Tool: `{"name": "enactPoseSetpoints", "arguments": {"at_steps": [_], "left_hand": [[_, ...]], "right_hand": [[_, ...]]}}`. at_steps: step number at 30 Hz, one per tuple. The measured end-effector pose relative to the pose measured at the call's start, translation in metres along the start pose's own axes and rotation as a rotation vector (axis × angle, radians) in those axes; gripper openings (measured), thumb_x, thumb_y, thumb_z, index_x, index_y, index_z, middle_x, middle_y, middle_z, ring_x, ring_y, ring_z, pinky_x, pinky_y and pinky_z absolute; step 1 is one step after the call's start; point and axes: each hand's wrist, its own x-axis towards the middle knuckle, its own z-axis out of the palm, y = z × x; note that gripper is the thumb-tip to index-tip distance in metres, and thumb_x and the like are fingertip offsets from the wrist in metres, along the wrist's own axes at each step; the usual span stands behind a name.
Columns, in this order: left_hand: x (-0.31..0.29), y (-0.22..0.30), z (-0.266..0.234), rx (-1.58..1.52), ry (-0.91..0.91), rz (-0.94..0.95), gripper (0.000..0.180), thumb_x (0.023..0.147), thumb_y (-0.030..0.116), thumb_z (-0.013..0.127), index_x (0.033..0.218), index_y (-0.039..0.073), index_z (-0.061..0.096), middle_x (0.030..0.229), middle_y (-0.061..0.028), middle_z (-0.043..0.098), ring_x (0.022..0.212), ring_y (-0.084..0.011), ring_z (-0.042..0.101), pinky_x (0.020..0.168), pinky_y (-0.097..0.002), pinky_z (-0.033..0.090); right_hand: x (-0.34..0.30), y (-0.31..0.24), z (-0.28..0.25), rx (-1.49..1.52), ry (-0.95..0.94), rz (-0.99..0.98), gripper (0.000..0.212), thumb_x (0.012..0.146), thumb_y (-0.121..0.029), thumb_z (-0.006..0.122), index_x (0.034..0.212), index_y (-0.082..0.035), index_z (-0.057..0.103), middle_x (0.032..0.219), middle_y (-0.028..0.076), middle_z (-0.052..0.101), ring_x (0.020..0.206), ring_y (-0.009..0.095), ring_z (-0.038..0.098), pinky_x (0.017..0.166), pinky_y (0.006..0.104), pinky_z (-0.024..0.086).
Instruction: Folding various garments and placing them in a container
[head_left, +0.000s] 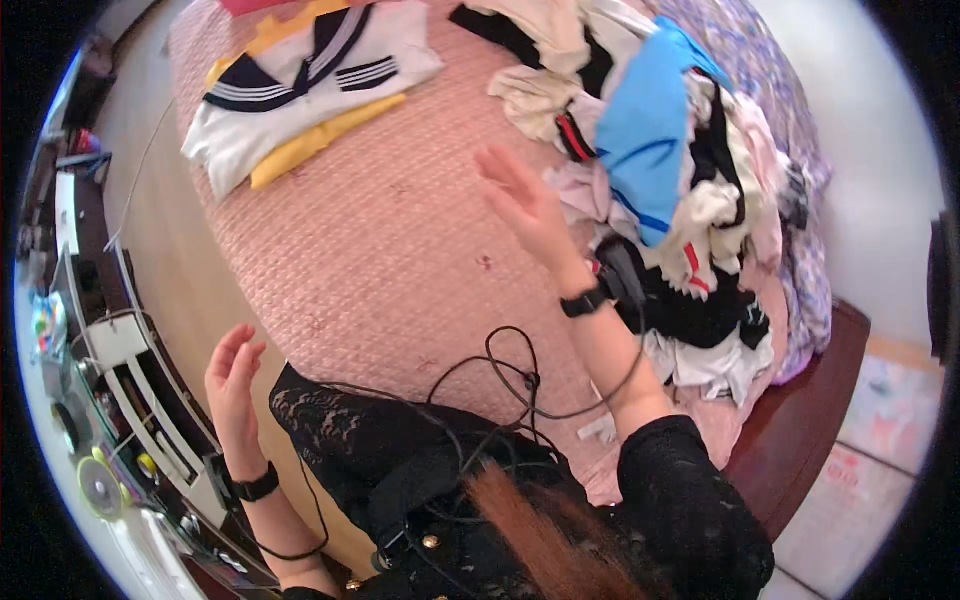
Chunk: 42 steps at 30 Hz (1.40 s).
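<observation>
My right hand (528, 212) is over the pink quilted bedspread (370, 240), its fingers stretched out and nothing in them. Close by on its right lies a heap of loose clothes, with a light blue garment (650, 130) on top and a black one (690, 310) lower down. My left hand (236, 385) hovers off the bed's left edge, fingers loosely bent and apart, holding nothing. At the far left of the bed a white sailor-collared shirt (300, 100) lies flat, with a yellow garment (325, 140) partly beneath it.
Black cables (500, 375) loop over the bedspread and my lap, running to bands on both wrists. A purple patterned cloth (740, 50) is bunched behind the heap. Along the left wall stands a cluttered shelf (150, 400). The brown bed frame (810, 420) shows at right.
</observation>
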Motion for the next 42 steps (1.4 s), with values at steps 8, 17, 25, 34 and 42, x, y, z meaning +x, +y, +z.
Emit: {"name": "enactPoseSetpoints", "arguments": {"at_steps": [8,17,25,34,42], "left_hand": [[-0.051,-0.006,0.032,-0.069,-0.137,0.05,0.025,0.09,0.012,0.057,0.114,0.002,0.058,0.104,-0.0068,0.063,0.092,-0.0143,0.061,0.081,-0.0246,0.046],[-0.093,0.0,0.041,-0.078,-0.175,0.109,0.026,0.091,0.01,0.056,0.114,0.001,0.057,0.104,-0.0084,0.063,0.093,-0.0158,0.062,0.081,-0.025,0.047],[-0.127,-0.004,0.004,-0.075,-0.075,0.163,0.027,0.091,0.01,0.055,0.116,0.0,0.056,0.105,-0.0092,0.063,0.094,-0.0167,0.061,0.084,-0.0262,0.047],[-0.135,-0.009,-0.004,-0.111,-0.103,0.194,0.031,0.091,0.013,0.055,0.12,0.001,0.054,0.108,-0.0085,0.063,0.096,-0.0166,0.061,0.084,-0.026,0.047],[-0.141,-0.007,-0.002,-0.126,-0.127,0.241,0.029,0.091,0.012,0.056,0.118,0.001,0.056,0.104,-0.0074,0.063,0.093,-0.0165,0.062,0.082,-0.0258,0.047]], "right_hand": [[-0.175,0.0,-0.163,-0.126,0.693,0.184,0.031,0.088,-0.006,0.058,0.119,0.001,0.054,0.108,0.009,0.063,0.093,0.012,0.059,0.085,0.024,0.045],[-0.231,0.074,-0.154,-0.885,0.523,0.166,0.068,0.069,-0.015,0.073,0.13,-0.005,0.045,0.116,0.018,0.056,0.089,0.029,0.06,0.078,0.0358,0.05],[-0.198,0.013,-0.207,-0.414,0.807,0.198,0.034,0.072,0.0,0.051,0.104,0.0,0.064,0.082,0.007,0.065,0.074,0.016,0.059,0.07,0.0274,0.047],[-0.235,-0.135,-0.286,-0.896,1.672,-0.344,0.044,0.071,0.002,0.048,0.114,0.007,0.054,0.115,0.025,0.055,0.107,0.031,0.052,0.096,0.0396,0.039],[-0.163,0.0,-0.267,-0.631,0.905,0.219,0.032,0.081,-0.028,0.06,0.099,-0.002,0.066,0.081,0.014,0.067,0.077,0.023,0.066,0.069,0.0341,0.049]]}}
